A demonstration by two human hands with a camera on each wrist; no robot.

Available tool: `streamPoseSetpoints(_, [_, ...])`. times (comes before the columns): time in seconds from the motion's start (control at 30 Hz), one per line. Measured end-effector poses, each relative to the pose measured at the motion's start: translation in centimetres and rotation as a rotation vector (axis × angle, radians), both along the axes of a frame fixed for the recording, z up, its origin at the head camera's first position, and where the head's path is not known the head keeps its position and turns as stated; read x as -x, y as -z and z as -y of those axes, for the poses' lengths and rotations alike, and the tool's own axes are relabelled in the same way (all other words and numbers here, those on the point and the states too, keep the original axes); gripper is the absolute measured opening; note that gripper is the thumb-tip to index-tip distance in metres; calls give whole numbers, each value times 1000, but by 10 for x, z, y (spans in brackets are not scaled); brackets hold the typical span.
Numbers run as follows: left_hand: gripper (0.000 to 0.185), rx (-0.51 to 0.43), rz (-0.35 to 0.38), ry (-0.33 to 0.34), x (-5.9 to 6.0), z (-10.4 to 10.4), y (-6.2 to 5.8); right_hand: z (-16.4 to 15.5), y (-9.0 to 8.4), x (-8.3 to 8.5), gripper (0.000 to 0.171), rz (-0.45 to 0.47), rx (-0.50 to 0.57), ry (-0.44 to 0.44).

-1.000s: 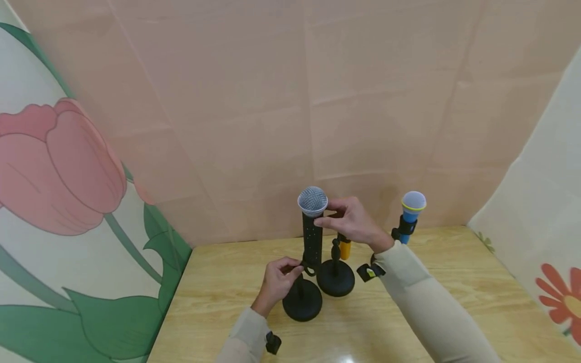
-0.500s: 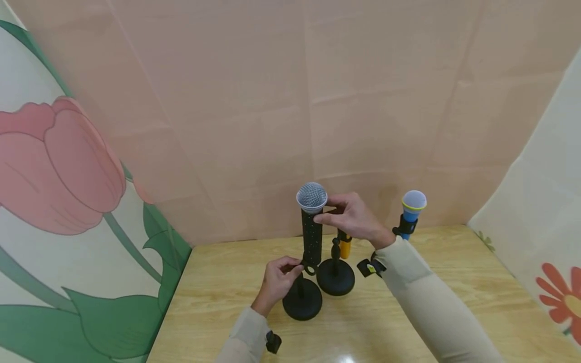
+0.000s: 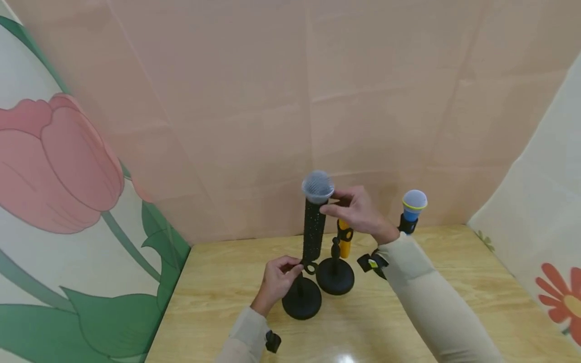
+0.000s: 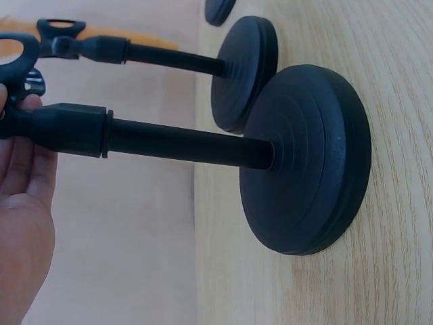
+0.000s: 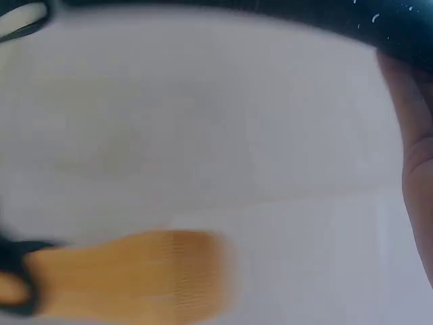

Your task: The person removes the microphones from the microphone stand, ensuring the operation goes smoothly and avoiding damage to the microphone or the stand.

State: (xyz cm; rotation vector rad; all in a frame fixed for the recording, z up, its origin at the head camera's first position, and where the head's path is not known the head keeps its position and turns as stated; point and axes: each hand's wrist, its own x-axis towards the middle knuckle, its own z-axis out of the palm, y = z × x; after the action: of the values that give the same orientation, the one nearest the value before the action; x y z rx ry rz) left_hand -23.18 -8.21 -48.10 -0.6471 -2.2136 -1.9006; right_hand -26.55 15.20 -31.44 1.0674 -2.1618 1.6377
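Observation:
My right hand (image 3: 358, 209) pinches a black speckled microphone (image 3: 313, 229) just below its silver mesh head, holding it nearly upright. Its lower end is close to the clip of a black desk microphone stand (image 3: 301, 300); the head view does not show whether they touch. My left hand (image 3: 279, 282) grips that stand at its clip, and in the left wrist view the clip ring (image 4: 19, 57) has no microphone in it. The round base (image 4: 304, 162) rests on the table. In the right wrist view, the black microphone body (image 5: 304, 15) runs along the top edge.
A second black stand (image 3: 336, 277) is right behind the first. An orange microphone (image 3: 345, 242) sits in a clip behind it. Farther right, a blue microphone (image 3: 410, 209) stands in a black clip. A pink cloth (image 3: 227, 151) hangs behind the wooden table (image 3: 218, 282).
My right hand and the black microphone have moved up and slightly right, and the microphone tilts a little more. The left hand and the stand have stayed in place.

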Motion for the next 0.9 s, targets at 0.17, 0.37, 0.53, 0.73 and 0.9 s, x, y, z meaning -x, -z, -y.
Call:
streamPoseSetpoints(0.17, [8, 2, -10, -1, 2, 2, -3, -11, -31, -5, 33, -107, 119, 3])
streamPoseSetpoints(0.37, [10, 24, 24, -31, 3, 10, -5, -15, -34, -5, 37, -80, 76, -16])
streamPoseSetpoints(0.53, [12, -23, 74, -18, 3, 7, 1, -21, -25, -5, 38, -68, 53, 17])
streamPoseSetpoints(0.73, [11, -67, 95, -19, 2, 6, 6, -25, -19, -7, 38, -58, 23, 67])
streamPoseSetpoints(0.9, [11, -86, 49, -10, 4, 6, 5, -28, -17, -8, 38, -36, 22, 60])
